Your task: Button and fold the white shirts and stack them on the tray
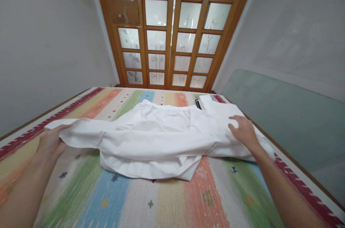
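A white long-sleeved shirt [156,142] lies spread across the striped bed cover, its middle rumpled and one long part stretched sideways. At the left, my left hand [55,140] is closed on the end of a sleeve, thumb underneath and fingers partly hidden by the cloth. On the other side, my right hand [244,131] rests over the shirt's right part, with thumb and fingers apart. Just beyond it is a stack of folded white cloth [215,107], with a dark item [198,104] at its left edge.
The bed cover [145,204] has coloured stripes and small motifs. A pale green headboard-like panel [283,120] stands along the right side. Grey walls rise on both sides. Wooden doors with frosted panes [156,39] close off the far end.
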`<action>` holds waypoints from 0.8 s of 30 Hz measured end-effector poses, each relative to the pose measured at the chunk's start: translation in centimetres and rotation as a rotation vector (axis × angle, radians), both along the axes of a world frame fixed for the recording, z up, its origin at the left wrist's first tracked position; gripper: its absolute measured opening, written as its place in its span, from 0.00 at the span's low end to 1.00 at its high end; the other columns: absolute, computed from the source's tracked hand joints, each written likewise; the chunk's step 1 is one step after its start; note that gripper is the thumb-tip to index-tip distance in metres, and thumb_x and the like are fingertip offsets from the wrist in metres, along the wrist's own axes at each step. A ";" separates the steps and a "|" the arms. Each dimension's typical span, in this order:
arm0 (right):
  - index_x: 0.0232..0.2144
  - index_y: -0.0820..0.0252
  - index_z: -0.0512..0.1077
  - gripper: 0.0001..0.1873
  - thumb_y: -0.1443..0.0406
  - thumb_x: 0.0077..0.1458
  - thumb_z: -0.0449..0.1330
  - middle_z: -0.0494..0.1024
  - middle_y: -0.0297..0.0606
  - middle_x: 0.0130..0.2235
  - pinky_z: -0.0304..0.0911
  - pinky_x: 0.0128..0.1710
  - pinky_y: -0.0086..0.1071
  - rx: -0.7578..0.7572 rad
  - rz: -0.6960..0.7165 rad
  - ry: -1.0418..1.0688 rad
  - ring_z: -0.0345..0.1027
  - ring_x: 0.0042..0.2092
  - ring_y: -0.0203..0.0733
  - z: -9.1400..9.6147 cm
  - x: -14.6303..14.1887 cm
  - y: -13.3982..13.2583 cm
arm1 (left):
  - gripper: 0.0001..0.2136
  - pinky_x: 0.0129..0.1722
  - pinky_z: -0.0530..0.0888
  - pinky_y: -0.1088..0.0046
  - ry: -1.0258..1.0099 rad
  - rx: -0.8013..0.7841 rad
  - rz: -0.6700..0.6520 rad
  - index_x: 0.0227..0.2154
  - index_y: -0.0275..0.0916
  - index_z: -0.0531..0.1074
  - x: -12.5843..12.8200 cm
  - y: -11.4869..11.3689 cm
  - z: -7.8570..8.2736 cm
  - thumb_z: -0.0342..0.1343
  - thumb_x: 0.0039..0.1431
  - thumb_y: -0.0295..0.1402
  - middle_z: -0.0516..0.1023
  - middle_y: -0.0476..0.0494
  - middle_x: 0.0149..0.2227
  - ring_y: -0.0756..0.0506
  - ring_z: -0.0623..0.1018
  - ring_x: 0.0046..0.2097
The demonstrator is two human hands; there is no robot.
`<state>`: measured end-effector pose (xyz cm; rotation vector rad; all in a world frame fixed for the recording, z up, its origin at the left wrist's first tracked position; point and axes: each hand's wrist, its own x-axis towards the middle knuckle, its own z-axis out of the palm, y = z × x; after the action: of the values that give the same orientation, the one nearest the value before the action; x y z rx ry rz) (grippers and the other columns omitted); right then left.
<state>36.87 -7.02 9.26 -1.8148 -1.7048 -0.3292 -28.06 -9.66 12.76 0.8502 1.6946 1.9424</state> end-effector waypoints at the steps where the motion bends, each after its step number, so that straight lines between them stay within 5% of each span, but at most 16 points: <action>1: 0.39 0.61 0.76 0.16 0.62 0.50 0.55 0.76 0.49 0.46 0.59 0.53 0.49 -0.006 0.149 0.038 0.67 0.51 0.55 0.3 -2.2 0.5 | 0.06 0.37 0.78 0.65 -0.121 0.035 -0.031 0.21 0.35 0.68 1.5 0.1 0.9 0.60 0.37 0.25 0.74 0.51 0.20 0.47 0.75 0.28; 4: 0.35 0.58 0.76 0.14 0.56 0.54 0.55 0.78 0.44 0.46 0.61 0.53 0.46 -0.142 0.509 0.233 0.69 0.50 0.50 1.1 -9.0 1.5 | 0.10 0.42 0.76 0.64 -0.051 0.157 -0.206 0.26 0.35 0.71 7.5 0.0 3.5 0.62 0.36 0.28 0.79 0.48 0.27 0.44 0.77 0.35; 7: 0.36 0.59 0.75 0.19 0.51 0.58 0.52 0.79 0.42 0.43 0.67 0.45 0.40 -0.367 0.695 0.549 0.72 0.45 0.46 2.2 -15.0 2.3 | 0.10 0.46 0.73 0.63 0.340 0.088 -0.728 0.31 0.35 0.75 15.2 -1.5 4.0 0.61 0.44 0.33 0.81 0.44 0.34 0.41 0.77 0.41; 10: 0.42 0.60 0.70 0.23 0.49 0.61 0.48 0.76 0.45 0.47 0.69 0.39 0.36 -0.433 0.708 0.862 0.73 0.43 0.43 2.9 -18.9 3.3 | 0.11 0.46 0.72 0.68 0.867 0.006 -1.359 0.38 0.38 0.75 22.6 -3.5 1.8 0.52 0.53 0.28 0.80 0.45 0.39 0.44 0.77 0.42; 14: 0.49 0.59 0.67 0.24 0.52 0.55 0.58 0.74 0.47 0.51 0.67 0.43 0.38 -0.460 0.697 0.691 0.71 0.46 0.45 1.4 -21.4 4.6 | 0.10 0.42 0.72 0.68 1.299 -0.110 -1.596 0.40 0.39 0.74 27.1 -5.1 -1.9 0.57 0.55 0.35 0.80 0.42 0.38 0.41 0.78 0.41; 17: 0.52 0.60 0.67 0.26 0.57 0.52 0.63 0.72 0.48 0.54 0.63 0.52 0.42 -0.498 0.797 0.404 0.67 0.53 0.48 -1.0 -22.1 5.1 | 0.17 0.45 0.71 0.69 1.165 -0.099 -1.560 0.43 0.40 0.74 25.3 -4.6 -1.9 0.55 0.58 0.47 0.80 0.42 0.43 0.42 0.78 0.44; 19: 0.53 0.61 0.66 0.27 0.59 0.52 0.63 0.71 0.49 0.54 0.59 0.55 0.44 -0.513 0.827 0.260 0.64 0.56 0.50 -2.5 -22.5 5.3 | 0.18 0.50 0.69 0.70 1.045 -0.100 -1.395 0.43 0.41 0.74 22.4 -3.6 -1.1 0.46 0.64 0.47 0.79 0.44 0.45 0.44 0.77 0.47; 22: 0.57 0.62 0.65 0.28 0.60 0.55 0.61 0.69 0.50 0.58 0.53 0.60 0.44 -0.511 0.833 0.145 0.60 0.60 0.50 -4.0 -22.8 5.8 | 0.18 0.53 0.67 0.64 1.162 -0.283 -0.802 0.44 0.39 0.72 16.9 -1.8 -1.1 0.44 0.64 0.44 0.78 0.40 0.48 0.41 0.75 0.51; 24: 0.60 0.63 0.62 0.29 0.58 0.59 0.56 0.65 0.50 0.61 0.49 0.63 0.43 -0.540 0.832 0.123 0.56 0.63 0.49 -4.6 -23.1 6.0 | 0.21 0.52 0.67 0.57 1.342 -0.577 -0.424 0.48 0.33 0.70 13.4 -1.0 -2.3 0.50 0.58 0.43 0.74 0.30 0.51 0.33 0.73 0.53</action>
<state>13.78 -0.97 4.66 -1.2222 -2.4125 0.6256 -14.69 -10.65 10.42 2.2306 2.1879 0.3785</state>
